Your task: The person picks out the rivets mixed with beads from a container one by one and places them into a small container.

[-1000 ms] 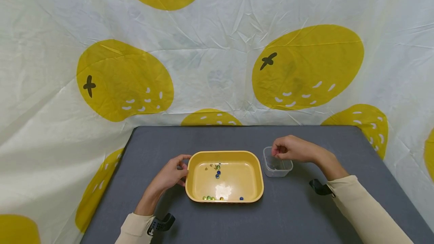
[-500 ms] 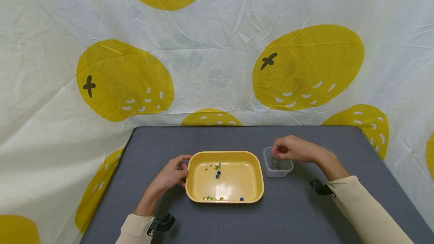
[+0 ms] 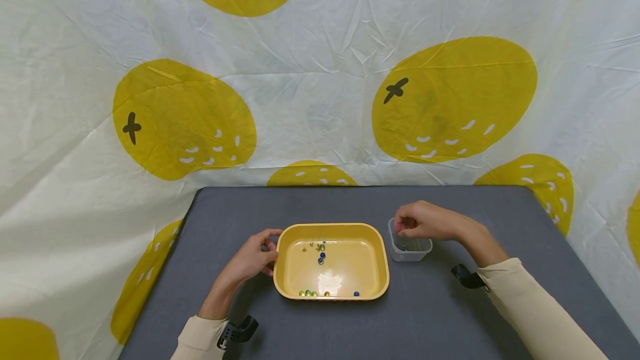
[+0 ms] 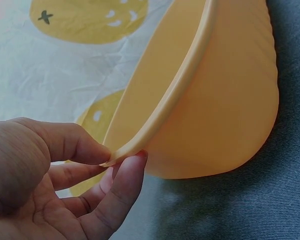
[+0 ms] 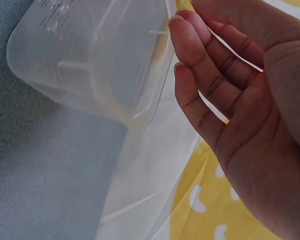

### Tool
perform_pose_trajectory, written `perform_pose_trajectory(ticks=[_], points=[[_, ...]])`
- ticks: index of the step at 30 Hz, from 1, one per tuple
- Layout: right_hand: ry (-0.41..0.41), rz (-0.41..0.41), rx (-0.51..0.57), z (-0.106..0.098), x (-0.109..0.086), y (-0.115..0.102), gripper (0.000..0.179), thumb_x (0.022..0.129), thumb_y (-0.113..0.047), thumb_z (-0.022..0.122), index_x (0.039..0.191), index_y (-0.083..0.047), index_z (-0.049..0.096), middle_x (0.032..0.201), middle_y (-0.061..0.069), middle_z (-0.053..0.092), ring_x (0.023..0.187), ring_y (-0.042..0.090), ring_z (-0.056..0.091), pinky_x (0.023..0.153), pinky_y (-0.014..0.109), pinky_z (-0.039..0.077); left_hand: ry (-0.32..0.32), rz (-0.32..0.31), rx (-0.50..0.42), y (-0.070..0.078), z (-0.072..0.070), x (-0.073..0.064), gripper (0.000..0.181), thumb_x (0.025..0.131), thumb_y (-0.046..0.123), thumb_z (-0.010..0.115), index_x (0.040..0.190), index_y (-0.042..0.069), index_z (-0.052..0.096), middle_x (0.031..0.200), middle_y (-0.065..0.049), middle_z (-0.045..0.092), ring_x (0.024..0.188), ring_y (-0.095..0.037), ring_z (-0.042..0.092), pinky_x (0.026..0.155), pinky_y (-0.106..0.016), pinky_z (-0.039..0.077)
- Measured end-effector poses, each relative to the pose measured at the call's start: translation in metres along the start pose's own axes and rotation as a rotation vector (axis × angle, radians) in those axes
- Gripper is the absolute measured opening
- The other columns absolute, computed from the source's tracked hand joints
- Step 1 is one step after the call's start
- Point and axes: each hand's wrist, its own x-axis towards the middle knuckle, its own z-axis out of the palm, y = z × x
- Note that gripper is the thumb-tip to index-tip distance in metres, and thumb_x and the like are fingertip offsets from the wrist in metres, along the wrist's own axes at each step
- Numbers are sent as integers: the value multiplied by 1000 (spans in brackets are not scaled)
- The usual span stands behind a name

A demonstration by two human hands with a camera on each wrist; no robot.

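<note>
My left hand (image 3: pixel 252 254) pinches the left rim of a yellow tray (image 3: pixel 370 271). In the left wrist view, the thumb is above the rim (image 4: pixel 182 80) and the fingertips (image 4: pixel 135 162) are below it. Inside the tray lie several glass marbles, such as a dark blue marble (image 3: pixel 356 294) at the near wall and a green marble (image 3: pixel 308 293). Small gold-coloured bits (image 3: pixel 304 249) lie further back. Over a clear plastic container (image 3: pixel 410 255) hovers my right hand (image 3: pixel 430 221), fingers loosely bent, with nothing visible between them. Its fingertips (image 5: pixel 185 42) are beside the container's rim.
The tray and container stand close together on a dark grey table (image 3: pixel 240 204). Behind it hangs a white cloth (image 3: pixel 320 121) printed with yellow fruit shapes. What lies in the container is hard to make out.
My right hand has shifted slightly left over the container. Half a second ago a small pale speck showed just below its fingers; now none shows there. The left hand and tray stayed put.
</note>
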Motion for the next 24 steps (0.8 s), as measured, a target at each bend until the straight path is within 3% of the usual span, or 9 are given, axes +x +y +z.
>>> perform_pose_trajectory(ticks=[13, 24], points=[[-53, -29, -6, 4, 26, -16, 8, 95, -8, 68, 98, -14, 71, 89, -7, 67, 75, 7, 58, 67, 24, 54, -6, 2, -1, -1, -6, 8, 50, 97, -3, 56, 146, 2, 49, 92, -15, 52, 70, -25, 63, 57, -44, 61], [-83, -77, -45, 12, 47, -26, 7, 93, -6, 70, 99, -9, 71, 87, -7, 65, 75, 4, 55, 70, 23, 52, -20, 4, 4, -3, -9, 15, 52, 97, -4, 56, 147, 1, 48, 92, -15, 51, 71, -25, 64, 61, -51, 62]])
